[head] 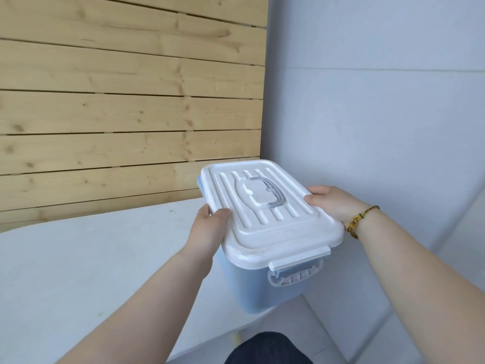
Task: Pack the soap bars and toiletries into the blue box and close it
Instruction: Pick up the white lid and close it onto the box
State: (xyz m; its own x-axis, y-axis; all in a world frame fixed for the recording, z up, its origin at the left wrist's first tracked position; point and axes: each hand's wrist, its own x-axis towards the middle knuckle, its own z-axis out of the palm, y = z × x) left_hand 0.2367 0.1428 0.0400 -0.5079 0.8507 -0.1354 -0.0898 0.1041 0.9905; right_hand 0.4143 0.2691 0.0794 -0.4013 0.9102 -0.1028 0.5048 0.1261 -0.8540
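Observation:
The blue box (252, 287) is in the middle of the view, above the right end of the white table (78, 271). Its white ribbed lid (275, 232) lies on top, with a grey handle (273, 191) folded flat in the lid's recess. A white latch (299, 258) sits at the near short end. My left hand (207, 227) grips the lid's left long edge, thumb on top. My right hand (330, 203) grips the right long edge, thumb on top. No soap bars or toiletries show; the box's inside is hidden.
A wall of horizontal wooden planks (118, 114) rises behind the table. A pale grey wall (380, 101) stands to the right. The floor (328, 332) lies below the table's right edge, and a dark trouser leg (267, 348) shows at the bottom.

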